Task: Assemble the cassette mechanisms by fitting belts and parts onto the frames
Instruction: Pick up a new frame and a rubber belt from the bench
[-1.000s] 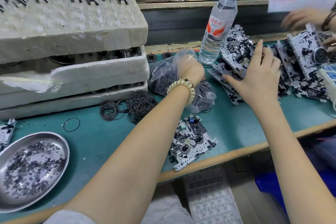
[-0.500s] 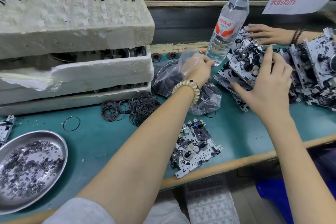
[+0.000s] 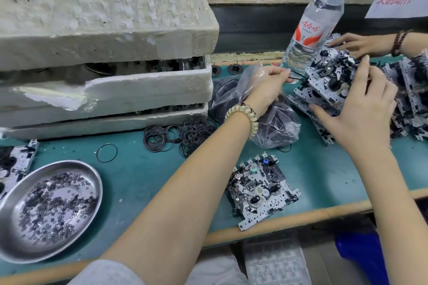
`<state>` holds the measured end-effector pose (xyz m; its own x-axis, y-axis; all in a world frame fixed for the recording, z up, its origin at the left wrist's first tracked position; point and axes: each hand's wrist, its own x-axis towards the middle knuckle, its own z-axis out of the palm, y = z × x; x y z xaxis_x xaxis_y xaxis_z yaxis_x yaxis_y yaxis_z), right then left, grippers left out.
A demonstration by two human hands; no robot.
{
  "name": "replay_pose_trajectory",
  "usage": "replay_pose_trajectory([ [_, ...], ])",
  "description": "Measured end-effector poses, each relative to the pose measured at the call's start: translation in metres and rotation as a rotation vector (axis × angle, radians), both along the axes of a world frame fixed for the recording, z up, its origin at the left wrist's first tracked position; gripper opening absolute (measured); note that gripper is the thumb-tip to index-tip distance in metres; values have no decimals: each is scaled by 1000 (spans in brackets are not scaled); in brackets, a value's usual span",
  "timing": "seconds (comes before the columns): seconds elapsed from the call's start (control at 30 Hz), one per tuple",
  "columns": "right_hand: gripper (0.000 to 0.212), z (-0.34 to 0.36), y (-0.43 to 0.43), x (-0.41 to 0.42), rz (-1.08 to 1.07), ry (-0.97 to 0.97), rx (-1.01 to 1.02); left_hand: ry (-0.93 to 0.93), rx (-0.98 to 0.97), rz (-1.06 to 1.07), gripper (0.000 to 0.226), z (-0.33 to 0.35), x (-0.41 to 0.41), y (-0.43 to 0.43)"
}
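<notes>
A: Left hand (image 3: 266, 87)?
B: Grip pinched on a belt (image 3: 298, 79), a thin black line taut from fingertips to frame (image 3: 324, 83). Hand sits over the bag (image 3: 275, 127).
A: Right hand (image 3: 363, 111)?
B: Grip clamped on the frame: thumb along its near edge, fingers up its right side. Frame tilted atop the stack (image 3: 298, 99), just beside the bottle (image 3: 310, 30).
A: Elsewhere?
B: Second frame (image 3: 261, 190) flat near the table (image 3: 150, 169) edge. Loose belts (image 3: 185, 133) by the foam (image 3: 104, 30).
</notes>
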<state>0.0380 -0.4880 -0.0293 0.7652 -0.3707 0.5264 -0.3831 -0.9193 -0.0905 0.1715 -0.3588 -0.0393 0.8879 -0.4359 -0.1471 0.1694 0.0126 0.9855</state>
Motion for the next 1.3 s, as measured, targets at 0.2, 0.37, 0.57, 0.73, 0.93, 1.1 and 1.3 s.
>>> replay_pose_trajectory([
  [0.2,107,1,-4,-1,18,-8,11,38,128,19,20,3,-1,-4],
  [0.37,107,2,-3,0,24,-9,19,26,143,46,18,7,-1,-6],
  [0.57,109,5,-2,3,4,-3,39,-27,335,27,28,5,2,-4],
  [0.73,110,5,-1,3,-8,7,41,-34,351,76,25,6,-3,-2],
  [0.93,109,5,7,6,-59,7,23,-36,87,88,25,31,-42,19],
  [1.1,104,1,29,16,-169,-17,11,-213,-87,225,12,31,-114,51],
  [1.3,106,4,41,22,-197,-2,37,-186,-61,101,12,23,-133,89],
])
